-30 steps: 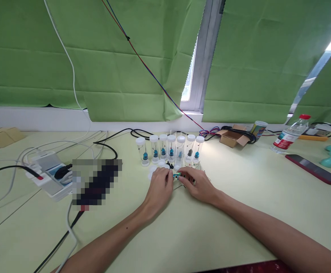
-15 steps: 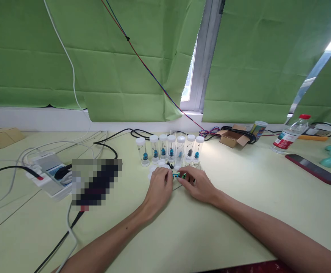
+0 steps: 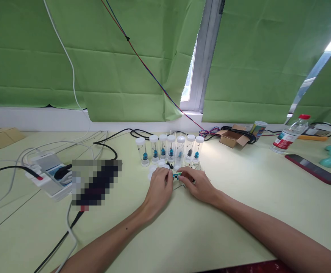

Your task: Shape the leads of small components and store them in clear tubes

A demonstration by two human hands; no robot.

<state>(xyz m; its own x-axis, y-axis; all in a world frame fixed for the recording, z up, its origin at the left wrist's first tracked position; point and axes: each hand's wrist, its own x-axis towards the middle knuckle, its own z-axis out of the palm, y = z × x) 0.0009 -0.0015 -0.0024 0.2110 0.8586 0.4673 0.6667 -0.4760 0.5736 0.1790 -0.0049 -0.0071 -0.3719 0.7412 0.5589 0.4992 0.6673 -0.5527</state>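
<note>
Between my two hands is a small teal-green piece [image 3: 177, 176], too small to name more exactly. My left hand [image 3: 161, 186] is closed at its left end, thumb against fingers. From the right, my right hand [image 3: 196, 182] pinches the same piece with thumb and fingertips. Just beyond the hands lie a small black part [image 3: 169, 165] and some white round caps [image 3: 152, 171]. Behind them stands a row of clear tubes with white lids, such as the leftmost tube [image 3: 142, 151], most holding a little blue figure.
At left lie a white box with cables [image 3: 54, 178] and a blurred dark object [image 3: 97, 184]. An open cardboard box [image 3: 233, 137], a can [image 3: 258, 130], a red-capped water bottle [image 3: 290, 134] and a phone [image 3: 314, 168] are on the right. Black cables run along the back.
My right hand has shifted very slightly, and the teal-green piece has turned a little between the fingertips. My left hand stays in place.
</note>
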